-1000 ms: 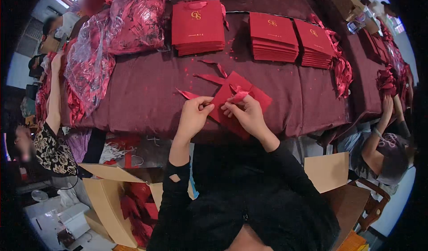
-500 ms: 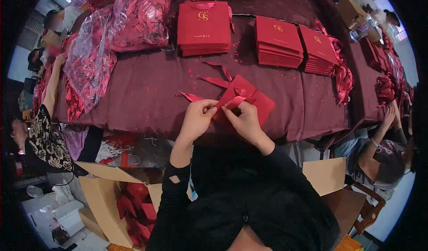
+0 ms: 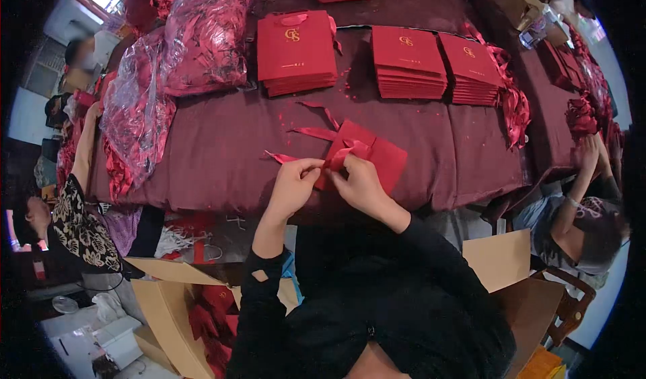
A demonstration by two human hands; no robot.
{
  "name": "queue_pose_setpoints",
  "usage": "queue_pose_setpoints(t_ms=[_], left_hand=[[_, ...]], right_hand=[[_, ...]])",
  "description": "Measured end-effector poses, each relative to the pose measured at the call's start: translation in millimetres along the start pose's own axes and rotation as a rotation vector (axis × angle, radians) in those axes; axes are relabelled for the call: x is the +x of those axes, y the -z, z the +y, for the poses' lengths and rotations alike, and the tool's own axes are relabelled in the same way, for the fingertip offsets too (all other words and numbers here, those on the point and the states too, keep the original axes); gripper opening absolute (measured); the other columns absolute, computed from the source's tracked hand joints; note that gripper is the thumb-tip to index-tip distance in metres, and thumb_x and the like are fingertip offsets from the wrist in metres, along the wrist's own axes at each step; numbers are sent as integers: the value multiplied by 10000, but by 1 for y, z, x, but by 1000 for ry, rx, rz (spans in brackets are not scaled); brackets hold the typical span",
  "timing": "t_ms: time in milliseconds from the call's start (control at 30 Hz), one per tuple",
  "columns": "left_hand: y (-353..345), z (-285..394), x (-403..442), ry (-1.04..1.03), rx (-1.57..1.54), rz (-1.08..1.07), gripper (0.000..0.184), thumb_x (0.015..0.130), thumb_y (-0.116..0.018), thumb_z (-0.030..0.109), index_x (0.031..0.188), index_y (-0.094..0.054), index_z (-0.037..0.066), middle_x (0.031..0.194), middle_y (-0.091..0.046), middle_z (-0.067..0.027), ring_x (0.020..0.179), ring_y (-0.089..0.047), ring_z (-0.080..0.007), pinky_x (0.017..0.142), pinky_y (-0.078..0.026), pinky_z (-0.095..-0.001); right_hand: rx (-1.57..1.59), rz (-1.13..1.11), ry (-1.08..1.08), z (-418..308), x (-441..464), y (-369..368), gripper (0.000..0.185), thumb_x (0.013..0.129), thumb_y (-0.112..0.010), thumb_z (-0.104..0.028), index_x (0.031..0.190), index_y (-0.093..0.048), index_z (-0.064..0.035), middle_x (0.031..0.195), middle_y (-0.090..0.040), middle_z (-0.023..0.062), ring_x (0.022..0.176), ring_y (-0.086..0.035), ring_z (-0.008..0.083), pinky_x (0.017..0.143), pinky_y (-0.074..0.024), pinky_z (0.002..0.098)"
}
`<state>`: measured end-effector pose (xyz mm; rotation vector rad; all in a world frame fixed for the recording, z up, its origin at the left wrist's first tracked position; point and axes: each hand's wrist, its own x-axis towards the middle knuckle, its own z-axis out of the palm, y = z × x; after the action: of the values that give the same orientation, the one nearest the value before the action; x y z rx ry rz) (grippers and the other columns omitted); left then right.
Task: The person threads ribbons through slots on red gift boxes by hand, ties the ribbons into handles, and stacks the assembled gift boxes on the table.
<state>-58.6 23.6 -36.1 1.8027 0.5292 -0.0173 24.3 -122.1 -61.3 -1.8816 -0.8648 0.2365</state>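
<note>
A red paper gift bag (image 3: 385, 155) lies flat and turned at an angle near the table's front edge. Red satin ribbon (image 3: 315, 133) trails from it to the left in several loose ends. At the bag's left edge, my left hand (image 3: 293, 189) is closed in a pinch on the ribbon. My right hand (image 3: 362, 188) rests over the bag's lower part, thumb and fingers closed on a ribbon loop (image 3: 342, 155). The two hands' fingertips nearly meet, and the exact spot they pinch is partly hidden.
Stacks of red gift bags (image 3: 296, 52) (image 3: 409, 62) stand farther back on the cloth-covered table (image 3: 222, 143). Clear plastic sacks of ribbon (image 3: 208, 39) lie at the left. An open cardboard box (image 3: 161, 318) holds red bags below. Other people work at both sides.
The fingertips of both hands have drawn closer together at the ribbon by the bag's left edge. The whole view has shifted slightly; the bag stays in about the same place on the table.
</note>
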Motion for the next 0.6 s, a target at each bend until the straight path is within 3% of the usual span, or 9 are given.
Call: queue_pose_setpoints(t_ms=[100, 167, 233, 300, 333, 467, 533, 600], left_hand=[[2, -5, -1, -91, 59, 39, 236, 891, -547, 26, 1099, -650, -18, 801, -602, 1, 696, -491, -75, 630, -408, -242], [14, 8, -1, -28, 27, -113, 249, 890, -544, 27, 1114, -645, -15, 828, -636, -21, 723, -531, -88, 658, -432, -247], [24, 11, 2, 56, 97, -228, 262, 883, -553, 36, 1126, -640, -9, 865, -671, -68, 763, -580, -121, 694, -456, -261], [22, 3, 5, -254, 217, -188, 260, 878, -557, 33, 1123, -633, -13, 843, -676, -105, 784, -606, -153, 716, -469, -275], [21, 2, 7, -259, 225, -194, 260, 878, -557, 33, 1123, -633, -13, 843, -676, -105, 784, -606, -153, 716, -469, -275], [22, 12, 8, -274, 433, -192, 223, 868, -582, 56, 1073, -626, -21, 904, -641, -112, 802, -604, -179, 708, -468, -326], [16, 8, 8, -191, 316, -178, 153, 825, -570, 59, 953, -619, -10, 895, -624, -186, 889, -609, -331, 757, -469, -393], [11, 7, 5, -303, 422, -118, 129, 831, -559, 55, 934, -598, -12, 893, -609, -187, 883, -597, -355, 750, -464, -413]], right_hand=[[2, 4, 15, 3, -2, -1, 172, 788, -679, -105, 821, -554, 9, 746, -586, 216, 741, -591, 415, 605, -458, 455], [6, 24, 66, 7, 0, -1, 178, 797, -680, -120, 829, -561, 8, 744, -589, 215, 738, -594, 414, 606, -457, 456], [110, -44, 41, 10, -1, 4, 131, 788, -695, -58, 831, -592, 11, 767, -610, 160, 733, -634, 308, 641, -476, 358], [111, -47, 31, 9, -1, 5, 134, 790, -699, -63, 839, -599, 13, 777, -616, 162, 744, -636, 303, 651, -477, 354], [110, -61, 23, 8, 0, 5, 139, 792, -702, -68, 848, -606, 15, 787, -621, 165, 755, -638, 297, 661, -478, 351], [211, -29, 64, 8, 1, 7, 242, 796, -713, -186, 856, -599, 19, 765, -611, 219, 748, -617, 386, 600, -461, 438], [103, -71, 7, 14, 0, 4, 291, 781, -734, -239, 820, -609, 21, 728, -609, 211, 716, -619, 378, 589, -468, 430], [84, -45, 43, 13, -2, 5, 319, 772, -745, -271, 786, -603, 14, 704, -603, 200, 686, -615, 372, 580, -470, 425]])
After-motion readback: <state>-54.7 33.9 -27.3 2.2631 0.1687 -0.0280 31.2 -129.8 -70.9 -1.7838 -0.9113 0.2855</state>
